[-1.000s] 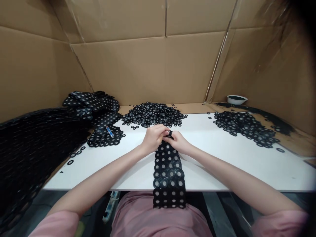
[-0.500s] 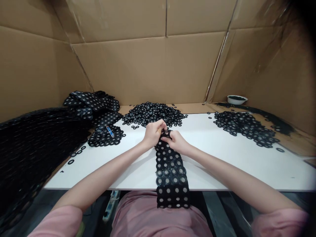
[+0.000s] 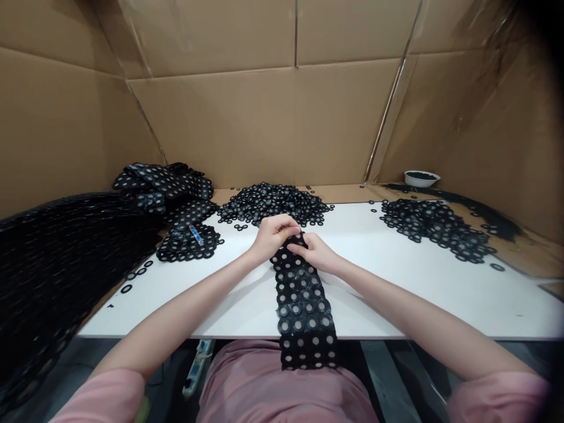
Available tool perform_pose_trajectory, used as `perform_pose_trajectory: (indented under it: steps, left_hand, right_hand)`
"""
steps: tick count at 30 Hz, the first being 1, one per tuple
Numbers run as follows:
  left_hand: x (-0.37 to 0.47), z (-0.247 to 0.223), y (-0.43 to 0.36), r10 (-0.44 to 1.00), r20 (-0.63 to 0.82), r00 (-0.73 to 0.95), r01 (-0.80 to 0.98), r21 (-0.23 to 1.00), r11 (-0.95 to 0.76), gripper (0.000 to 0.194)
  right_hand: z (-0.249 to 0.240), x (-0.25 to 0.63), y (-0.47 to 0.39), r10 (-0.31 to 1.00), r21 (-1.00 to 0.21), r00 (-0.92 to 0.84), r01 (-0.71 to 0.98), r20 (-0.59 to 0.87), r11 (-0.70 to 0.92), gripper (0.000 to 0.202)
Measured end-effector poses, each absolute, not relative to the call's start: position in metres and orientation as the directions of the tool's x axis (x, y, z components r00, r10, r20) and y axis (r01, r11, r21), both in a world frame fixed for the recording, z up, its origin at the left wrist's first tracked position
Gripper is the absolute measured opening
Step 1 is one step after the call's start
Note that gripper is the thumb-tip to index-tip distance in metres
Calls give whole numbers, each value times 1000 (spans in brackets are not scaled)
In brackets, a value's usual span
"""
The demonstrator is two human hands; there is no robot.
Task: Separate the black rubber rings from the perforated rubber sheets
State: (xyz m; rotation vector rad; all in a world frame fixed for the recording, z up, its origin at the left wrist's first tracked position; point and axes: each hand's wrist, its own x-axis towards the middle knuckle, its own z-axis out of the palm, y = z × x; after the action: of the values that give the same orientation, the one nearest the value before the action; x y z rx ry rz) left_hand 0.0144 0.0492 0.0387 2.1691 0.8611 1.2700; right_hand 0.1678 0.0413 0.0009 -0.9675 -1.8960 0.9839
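A long black strip of linked rings (image 3: 304,294), dotted with pale round holes, runs from the table middle over the front edge toward my lap. At its far end my left hand (image 3: 275,235) is closed, thumb and fingers pinched at the top edge. My right hand (image 3: 318,251) grips the right side of the same end, its thumb lying across the strip. The fingertips partly hide that end, so I cannot tell whether a loose ring is between them. Just beyond the hands rises a heap of loose black rings (image 3: 273,200).
Another ring pile (image 3: 436,229) lies to the right, near a white bowl (image 3: 422,179) of dark bits. Folded ring sheet (image 3: 189,244) with a small blue-and-white object (image 3: 196,235) lies left, beside a large black mass (image 3: 66,276). Cardboard walls (image 3: 264,123) enclose the white table (image 3: 383,299).
My left hand has shifted slightly right and lowered its fingers onto the strip's far end. The strip's upper part has swung a little left. My right hand stays nearly still.
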Motion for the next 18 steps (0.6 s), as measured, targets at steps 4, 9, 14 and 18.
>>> perform_pose_trajectory:
  steps: [4, 9, 14, 18]
  left_hand:
    - [24, 38, 66, 908, 389, 156, 74, 912, -404, 16]
    - [18, 37, 97, 950, 282, -135, -74, 953, -294, 15]
    - [-26, 34, 121, 890, 330, -315, 28, 940, -339, 14]
    - [-44, 25, 127, 917, 332, -221, 127, 942, -311, 19]
  right_hand:
    - [9, 168, 43, 844, -886, -429, 178, 321, 428, 30]
    - [7, 173, 45, 863, -902, -404, 172, 302, 396, 24]
    - [6, 180, 42, 873, -953, -422, 62, 243, 296, 26]
    - [8, 182, 44, 892, -982, -410, -61, 188, 179, 32]
